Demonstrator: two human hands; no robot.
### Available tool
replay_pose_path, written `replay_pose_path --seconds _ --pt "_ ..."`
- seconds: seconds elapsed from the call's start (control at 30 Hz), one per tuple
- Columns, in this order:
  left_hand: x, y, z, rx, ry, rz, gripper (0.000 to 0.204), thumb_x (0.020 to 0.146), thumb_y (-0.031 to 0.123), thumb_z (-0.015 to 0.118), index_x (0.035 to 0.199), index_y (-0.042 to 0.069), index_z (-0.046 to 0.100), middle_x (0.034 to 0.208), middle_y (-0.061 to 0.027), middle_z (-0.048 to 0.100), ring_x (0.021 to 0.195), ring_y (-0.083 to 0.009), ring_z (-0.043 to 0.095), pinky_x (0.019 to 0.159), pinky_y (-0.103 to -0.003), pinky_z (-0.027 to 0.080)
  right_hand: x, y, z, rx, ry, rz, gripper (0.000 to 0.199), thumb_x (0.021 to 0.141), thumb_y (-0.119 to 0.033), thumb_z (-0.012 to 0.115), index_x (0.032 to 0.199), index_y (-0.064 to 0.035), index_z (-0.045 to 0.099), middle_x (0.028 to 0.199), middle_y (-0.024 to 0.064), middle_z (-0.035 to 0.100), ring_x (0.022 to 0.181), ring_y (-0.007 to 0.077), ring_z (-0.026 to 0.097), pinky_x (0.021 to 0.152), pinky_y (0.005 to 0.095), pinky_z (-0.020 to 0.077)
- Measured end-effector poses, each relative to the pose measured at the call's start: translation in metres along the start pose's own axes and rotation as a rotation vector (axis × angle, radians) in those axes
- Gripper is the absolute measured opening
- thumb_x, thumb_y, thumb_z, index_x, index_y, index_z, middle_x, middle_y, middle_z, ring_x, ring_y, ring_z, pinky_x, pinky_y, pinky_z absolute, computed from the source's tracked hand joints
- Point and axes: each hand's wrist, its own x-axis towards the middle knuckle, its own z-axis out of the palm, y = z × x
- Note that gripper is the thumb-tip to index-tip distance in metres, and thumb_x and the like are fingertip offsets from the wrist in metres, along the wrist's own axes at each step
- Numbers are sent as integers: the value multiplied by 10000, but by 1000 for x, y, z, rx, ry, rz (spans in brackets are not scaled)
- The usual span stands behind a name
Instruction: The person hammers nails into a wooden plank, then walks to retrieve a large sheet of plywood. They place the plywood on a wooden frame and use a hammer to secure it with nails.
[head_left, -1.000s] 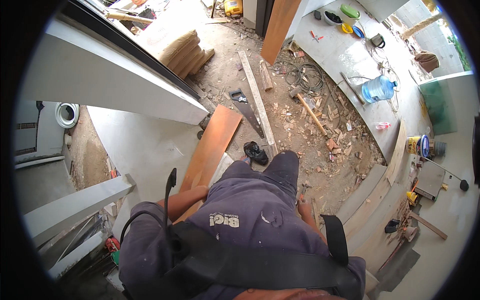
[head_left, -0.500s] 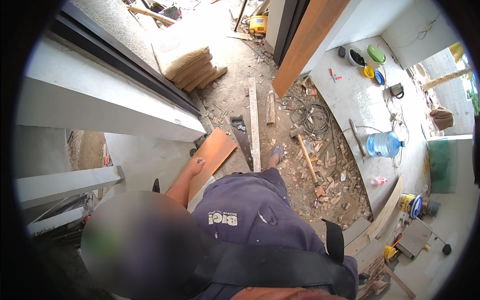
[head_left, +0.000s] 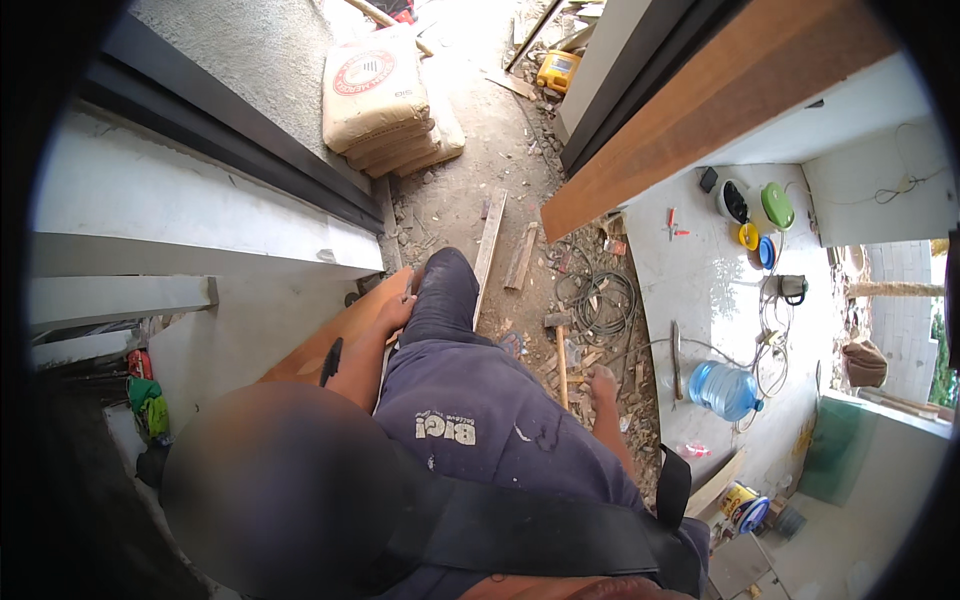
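My left hand [head_left: 396, 312] grips the near end of an orange-brown wooden board [head_left: 318, 352] that lies against the white wall on my left. My left forearm runs along the board. My right hand [head_left: 603, 384] hangs free at my side with loosely curled fingers and nothing in it, above rubble and close to a hammer [head_left: 560, 352] on the ground. My knee [head_left: 448, 285] in dark blue trousers is raised between the two hands.
Stacked cement bags [head_left: 382, 100] lie ahead by the wall. A long brown plank [head_left: 700, 115] leans at the upper right. Loose slats [head_left: 491, 250], coiled wire [head_left: 600, 300], a blue water bottle [head_left: 725, 390] and coloured bowls [head_left: 752, 212] are on the floor.
The view has swung forward along the passage. The cement bags have come nearer, my knee has risen, and my left hand has stayed on the board.
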Motion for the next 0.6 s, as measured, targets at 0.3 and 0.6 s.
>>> replay_pose_path --seconds 0.3,0.6 --pt "153 -3 -41 7 -63 7 462 984 412 497 1011 11 724 926 -123 721 814 -235 653 755 -370 487 90 -126 201 -889 -500 -269 285 915 -250 564 1067 -19 634 906 86 657 736 178 635 619 325 494" --pt "423 182 -279 -217 96 64 522 908 455 566 1198 32 659 1175 -228 661 1117 -346 627 981 -403 458 161 -487 344 -393 -219 -413 307 940 -268 565 1122 -31 637 996 87 676 776 173 651 677 328 513"
